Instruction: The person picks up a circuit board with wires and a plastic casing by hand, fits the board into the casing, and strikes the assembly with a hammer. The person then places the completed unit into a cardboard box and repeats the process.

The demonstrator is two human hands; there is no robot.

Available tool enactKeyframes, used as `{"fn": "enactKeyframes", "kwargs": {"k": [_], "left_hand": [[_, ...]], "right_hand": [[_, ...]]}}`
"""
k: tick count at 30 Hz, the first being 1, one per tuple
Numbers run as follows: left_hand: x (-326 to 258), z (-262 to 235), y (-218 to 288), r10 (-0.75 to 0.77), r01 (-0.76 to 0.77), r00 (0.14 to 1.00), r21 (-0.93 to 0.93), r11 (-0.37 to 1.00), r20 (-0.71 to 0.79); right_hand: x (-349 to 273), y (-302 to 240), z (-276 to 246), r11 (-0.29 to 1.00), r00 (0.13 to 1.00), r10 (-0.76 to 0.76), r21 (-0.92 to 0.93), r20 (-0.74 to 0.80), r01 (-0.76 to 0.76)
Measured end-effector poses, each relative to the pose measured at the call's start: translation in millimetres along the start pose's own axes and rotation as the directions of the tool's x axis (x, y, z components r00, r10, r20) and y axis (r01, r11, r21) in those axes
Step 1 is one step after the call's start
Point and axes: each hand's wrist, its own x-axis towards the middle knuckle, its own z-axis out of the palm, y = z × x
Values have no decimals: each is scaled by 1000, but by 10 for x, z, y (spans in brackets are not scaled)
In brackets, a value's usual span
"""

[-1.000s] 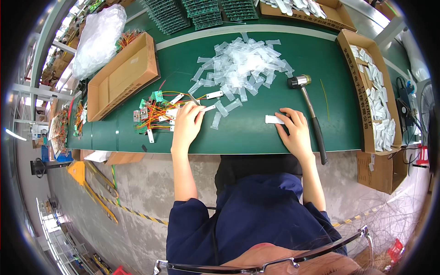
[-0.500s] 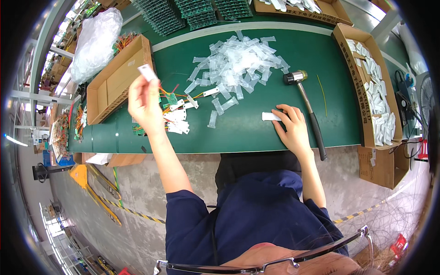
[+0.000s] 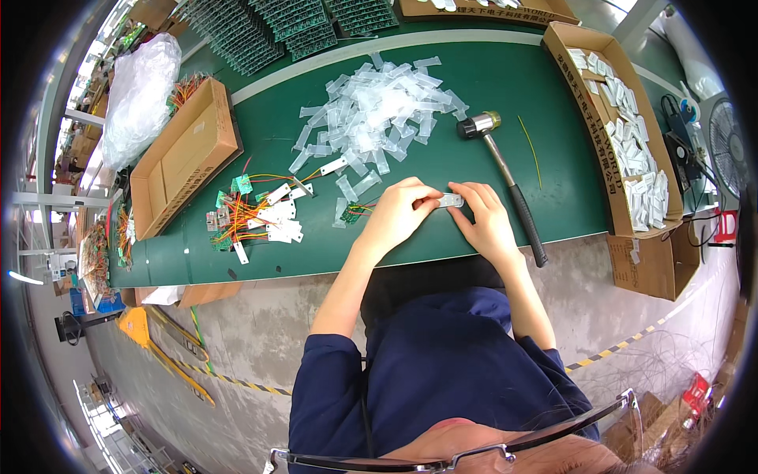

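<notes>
My left hand is closed in a pinch on a small white rectangular piece, just over the green table. Red and yellow wires and a small green circuit board trail out on the left side of that hand. Against the piece's other end, the fingers of my right hand are curled and close together. A translucent sleeve seems to lie at the piece, but how the two fit is hard to make out. Left of my hands lies a heap of wired white pieces with circuit boards.
A pile of translucent plastic sleeves covers the table's middle. On the right lie a hammer and a thin yellow-green wire. Beyond them stands a cardboard tray of white pieces. Another cardboard tray is tilted at left.
My left hand has come down and rightward from above the wired heap, bringing a white wired piece to my right hand. The view has shifted slightly.
</notes>
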Motion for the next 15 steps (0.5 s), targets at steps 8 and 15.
{"fn": "enactKeyframes", "kwargs": {"k": [8,15], "left_hand": [[50,33,13,49,-47,997,27,999,-61],[127,-38,-102,170,-168,985,50,985,-38]], "right_hand": [[-10,25,-5,997,997,-76,-19,-31,75],[-7,33,2,995,995,-99,-27,-14,99]]}}
